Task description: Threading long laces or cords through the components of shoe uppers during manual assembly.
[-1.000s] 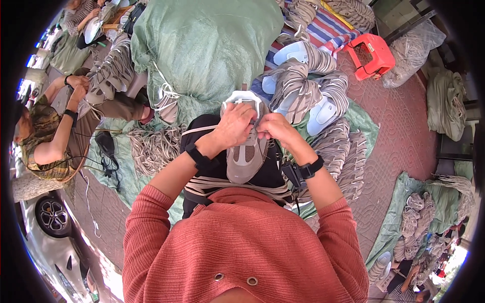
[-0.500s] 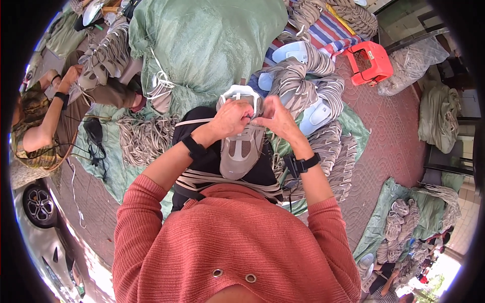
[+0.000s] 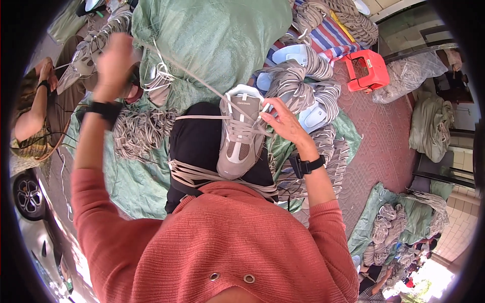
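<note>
A grey-beige sneaker [image 3: 236, 160] lies on my dark-clad lap, its toe toward me and its opening away. One shoelace [image 3: 184, 69] stretches taut from its upper eyelets to my left hand [image 3: 115, 60], which is raised at the far left. That hand is blurred, but its fingers look closed on the lace. At the right edge of the shoe's collar, my right hand [image 3: 284, 121] grips the shoe between thumb and fingers. Laces criss-cross over the tongue. Another strand runs left from the shoe across my thigh, and several loose laces [image 3: 197, 174] lie over my lap.
A big green woven sack [image 3: 212, 40] stands in front of me. Bundled sneakers [image 3: 316, 113] lie to the right, near a red plastic stool [image 3: 374, 70]. A heap of laces [image 3: 141, 134] rests on green sheeting at left. Another person's hand [image 3: 44, 68] works on a shoe there.
My left hand has swung from the shoe up and far to the left, drawing a lace out taut. My right hand has stayed by the shoe's collar and now grips its edge.
</note>
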`<action>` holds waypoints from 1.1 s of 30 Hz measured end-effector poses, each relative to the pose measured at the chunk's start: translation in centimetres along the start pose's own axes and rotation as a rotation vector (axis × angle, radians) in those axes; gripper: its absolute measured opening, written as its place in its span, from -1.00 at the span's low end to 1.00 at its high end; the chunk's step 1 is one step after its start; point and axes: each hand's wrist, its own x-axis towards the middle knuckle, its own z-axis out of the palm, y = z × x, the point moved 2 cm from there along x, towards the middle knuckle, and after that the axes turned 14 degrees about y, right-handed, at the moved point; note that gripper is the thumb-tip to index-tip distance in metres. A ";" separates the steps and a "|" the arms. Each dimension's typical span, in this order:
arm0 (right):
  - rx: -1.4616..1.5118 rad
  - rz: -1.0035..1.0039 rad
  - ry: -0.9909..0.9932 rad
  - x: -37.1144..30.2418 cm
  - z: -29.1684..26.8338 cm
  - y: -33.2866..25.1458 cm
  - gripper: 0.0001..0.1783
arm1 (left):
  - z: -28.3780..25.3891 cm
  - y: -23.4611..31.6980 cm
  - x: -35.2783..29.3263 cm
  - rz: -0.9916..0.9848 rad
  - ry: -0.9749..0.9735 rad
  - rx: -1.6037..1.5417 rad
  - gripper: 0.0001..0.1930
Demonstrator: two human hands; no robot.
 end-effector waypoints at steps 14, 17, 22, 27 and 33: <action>-0.493 -0.631 -0.062 1.5 0.8 -6.4 -0.82 | -3.3 -10.3 0.8 -0.591 0.247 -0.725 -0.74; -0.507 -0.645 -0.152 1.7 1.6 -6.3 -0.90 | -2.2 -5.3 0.6 -0.808 0.237 -0.963 -0.76; -0.417 -0.429 -0.551 2.8 3.3 -5.9 -0.91 | -0.8 -1.9 2.0 -1.000 0.122 -1.247 -0.72; 0.101 0.009 -0.766 2.2 2.8 -4.6 -0.86 | 1.0 -0.5 2.2 -1.268 0.028 -1.552 -0.77; -0.221 -0.391 0.310 -0.9 4.0 -4.7 -0.78 | 4.1 -7.9 1.5 -1.620 0.244 -1.566 -0.75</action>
